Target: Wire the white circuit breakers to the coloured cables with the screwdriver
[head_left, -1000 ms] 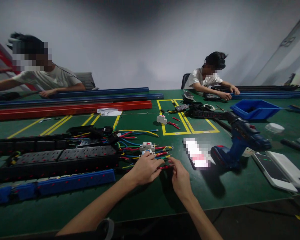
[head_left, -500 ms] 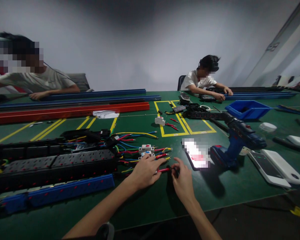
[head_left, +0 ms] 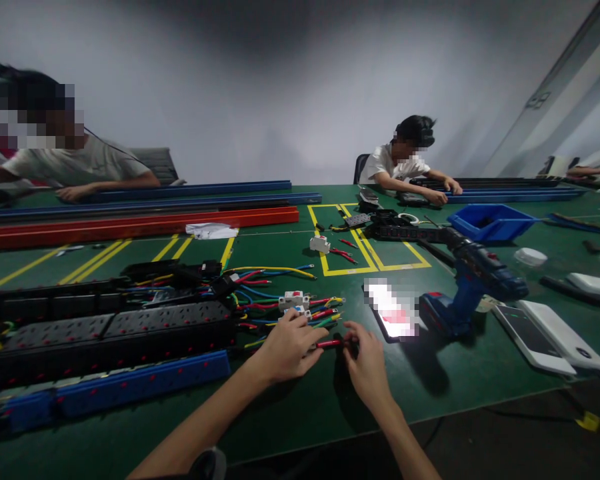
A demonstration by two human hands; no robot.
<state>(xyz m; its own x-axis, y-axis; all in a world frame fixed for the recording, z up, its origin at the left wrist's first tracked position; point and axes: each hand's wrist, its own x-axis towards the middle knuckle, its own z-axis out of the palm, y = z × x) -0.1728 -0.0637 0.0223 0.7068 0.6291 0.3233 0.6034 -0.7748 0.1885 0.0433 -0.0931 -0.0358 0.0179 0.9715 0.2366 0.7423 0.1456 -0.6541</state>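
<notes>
My left hand (head_left: 287, 347) and my right hand (head_left: 365, 363) meet near the front edge of the green table (head_left: 300, 400). Both pinch the ends of a short red wire (head_left: 329, 343) that runs between their fingertips. Just beyond my left hand lie two small white circuit breakers (head_left: 294, 301) with a fan of red, blue, green and yellow wires (head_left: 260, 293) leading into long black power strips (head_left: 115, 323). A blue strip cover (head_left: 130, 383) lies in front of the black strips, left of my left forearm.
A blue cordless drill (head_left: 467, 287) stands right of my hands, beside a lit phone (head_left: 390, 310) and white devices (head_left: 545, 333). Farther back are a blue bin (head_left: 490, 222), red and blue rails (head_left: 140, 220), yellow floor-tape boxes and two seated people (head_left: 410, 163) working.
My hands stay together on the red wire with only small finger shifts. The view has turned slightly, so the table's things sit a little further left.
</notes>
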